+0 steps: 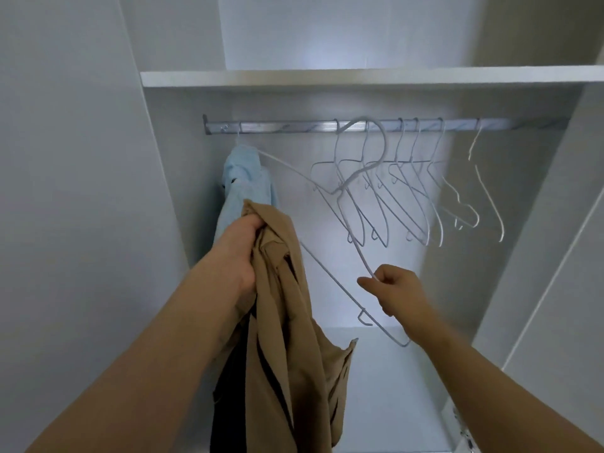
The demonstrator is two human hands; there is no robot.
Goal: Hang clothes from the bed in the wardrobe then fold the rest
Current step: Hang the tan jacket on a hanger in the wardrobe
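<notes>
Tan garment (294, 305) is bunched in the left hand (242, 243) well below the rail (294, 126), while the right hand (398, 289) just pinches a white wire hanger (383, 142) by its lower arm, so its hook up at the rail could easily snag the neighbouring hangers (418, 191).

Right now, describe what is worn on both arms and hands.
Nothing shows: the left hand and right hand are bare, without gloves, rings or a watch, and both forearms are unsleeved down to the picture's lower edge.
</notes>
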